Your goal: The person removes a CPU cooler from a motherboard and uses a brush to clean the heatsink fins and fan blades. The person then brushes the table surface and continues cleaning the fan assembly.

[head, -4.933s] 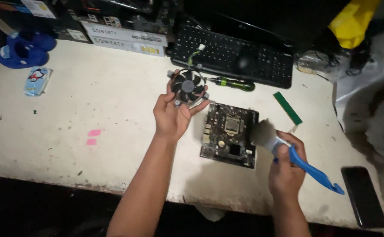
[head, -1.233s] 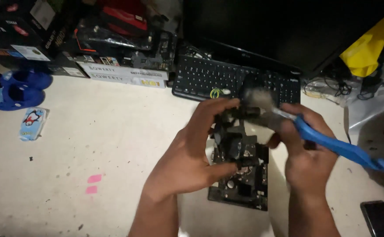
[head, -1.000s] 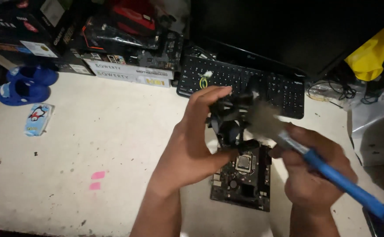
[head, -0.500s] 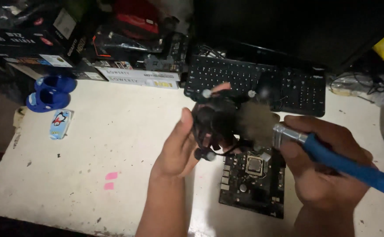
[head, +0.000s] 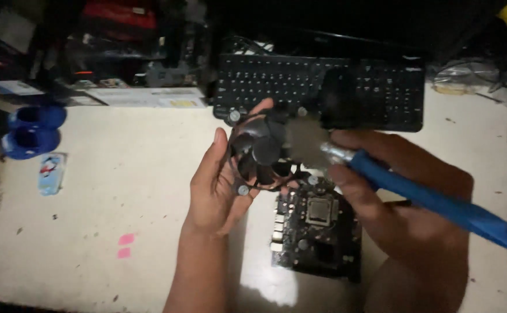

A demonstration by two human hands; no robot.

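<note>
My left hand (head: 216,185) holds a round black cooler fan (head: 262,153) upright above the table, fingers around its left rim. My right hand (head: 407,197) grips a paintbrush by its blue handle (head: 439,203). The brush's grey bristles (head: 305,139) press against the right side of the fan. Below both hands a dark motherboard (head: 317,232) lies flat on the white table, its square processor socket facing up.
A black keyboard (head: 323,87) lies at the back of the white table (head: 108,191). Two blue round objects (head: 30,130) and a small light-blue packet (head: 50,173) sit at the left edge. Pink marks (head: 126,245) lie near the front. Boxes and clutter line the back.
The fan has gone from held over the table to raised in front of me, and the brush has come up against it. The view has shifted left and darkened.
</note>
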